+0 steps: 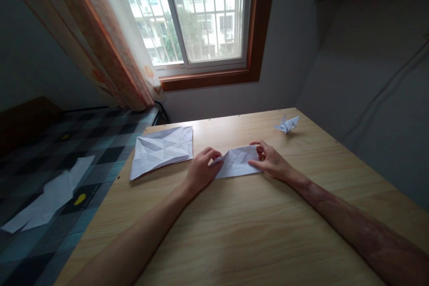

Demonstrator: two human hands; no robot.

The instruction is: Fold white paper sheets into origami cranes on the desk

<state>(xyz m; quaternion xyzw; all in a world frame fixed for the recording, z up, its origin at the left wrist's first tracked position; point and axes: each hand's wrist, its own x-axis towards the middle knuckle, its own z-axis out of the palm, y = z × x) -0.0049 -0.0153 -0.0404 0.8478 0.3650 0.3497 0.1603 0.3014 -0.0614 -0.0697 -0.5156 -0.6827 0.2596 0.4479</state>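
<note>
A small folded white paper lies on the wooden table between my hands. My left hand has its fingers curled and pinches the paper's left corner. At the paper's right edge, my right hand presses down with thumb and fingertips drawn together. Both forearms reach in from the near edge.
A larger creased white sheet lies to the left on the table. A finished paper crane stands at the far right corner. Left of the table is a checked bed cover with paper scraps. Window and curtain rise behind.
</note>
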